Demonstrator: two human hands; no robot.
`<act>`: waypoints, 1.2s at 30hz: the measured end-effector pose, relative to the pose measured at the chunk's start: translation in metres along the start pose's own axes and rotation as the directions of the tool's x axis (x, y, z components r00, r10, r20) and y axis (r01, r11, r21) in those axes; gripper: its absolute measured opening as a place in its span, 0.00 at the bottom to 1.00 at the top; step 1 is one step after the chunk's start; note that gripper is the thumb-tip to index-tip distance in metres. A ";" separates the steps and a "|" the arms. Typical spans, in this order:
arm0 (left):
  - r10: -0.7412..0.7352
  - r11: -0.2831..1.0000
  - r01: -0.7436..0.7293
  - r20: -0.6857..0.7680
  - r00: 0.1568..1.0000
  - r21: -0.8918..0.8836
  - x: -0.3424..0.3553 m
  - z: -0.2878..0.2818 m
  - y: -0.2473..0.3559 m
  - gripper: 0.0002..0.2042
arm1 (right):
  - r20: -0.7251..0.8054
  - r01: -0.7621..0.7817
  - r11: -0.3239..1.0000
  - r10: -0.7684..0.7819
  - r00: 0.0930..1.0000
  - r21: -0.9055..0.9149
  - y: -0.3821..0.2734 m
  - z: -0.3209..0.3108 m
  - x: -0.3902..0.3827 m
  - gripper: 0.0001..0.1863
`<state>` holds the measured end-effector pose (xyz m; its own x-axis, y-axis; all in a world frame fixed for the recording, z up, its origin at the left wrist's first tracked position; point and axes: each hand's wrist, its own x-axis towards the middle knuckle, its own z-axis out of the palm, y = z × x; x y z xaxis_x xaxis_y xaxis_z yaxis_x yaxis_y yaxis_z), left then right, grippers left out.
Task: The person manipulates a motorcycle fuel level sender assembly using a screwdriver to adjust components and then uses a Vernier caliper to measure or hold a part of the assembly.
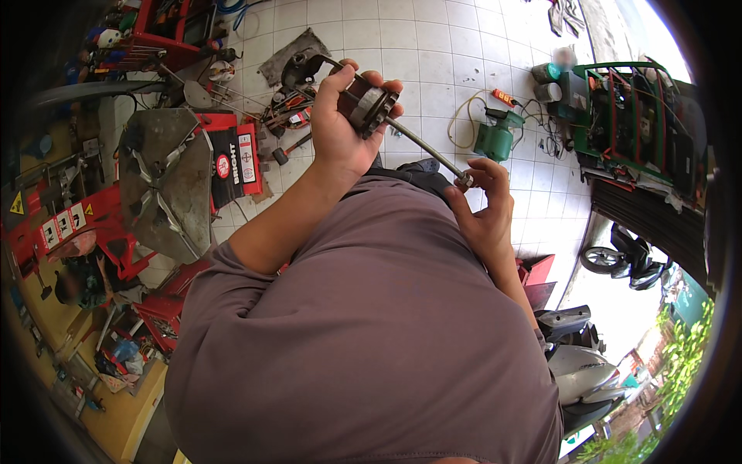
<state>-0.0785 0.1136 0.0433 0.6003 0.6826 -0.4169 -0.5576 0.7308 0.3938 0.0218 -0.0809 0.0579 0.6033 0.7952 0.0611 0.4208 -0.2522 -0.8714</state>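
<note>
White square tiles (440,54) for floor, thin dark joints, bending toward the rim; a workshop, cluttered at the edges. At 11 o'clock a worn grey mat (284,56); at 10, hand tools in a heap and a dark-headed hammer (281,155); at 2, a squat green machine (495,139), smooth-shelled, hose looping beside it. Silver-grey motorbike (580,371) at 4. Work is held in the air, just above centre toward 12. Left hand (342,127) wrapped round a toothed metal assembly (375,110): stubby, cylindrical, dark and greasy-looking, with a paler, scuffed band. From it a straight, round steel rod (425,148), dull sheen, slants toward 4 o'clock. Right hand (488,213) pinching the small nut-like end piece (465,180) between thumb and fingers; threads too small to make out. Step in hand, by my judgement: working the end piece while the left steadies the body. Next move would call for rod kept in line, light fingertip control, firm left grip; oily metal could slip.
</note>
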 end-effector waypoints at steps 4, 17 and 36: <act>0.004 1.000 -0.004 -0.021 1.000 -0.006 0.000 0.001 0.003 0.06 | 0.081 0.113 0.983 -0.102 0.992 -0.147 0.013 -0.004 0.002 0.13; -0.023 1.000 0.022 -0.029 0.999 -0.009 0.006 -0.004 0.001 0.06 | 0.130 0.029 0.990 -0.011 0.992 -0.137 0.013 -0.003 0.006 0.13; -0.002 1.000 0.002 0.044 0.999 0.011 0.015 -0.015 -0.006 0.08 | 0.181 -0.016 1.000 0.021 0.983 -0.026 0.016 0.002 0.010 0.10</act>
<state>-0.0748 0.1197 0.0220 0.6261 0.6800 -0.3814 -0.5500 0.7320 0.4022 0.0336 -0.0764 0.0433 0.4795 0.8763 -0.0462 0.4285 -0.2797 -0.8592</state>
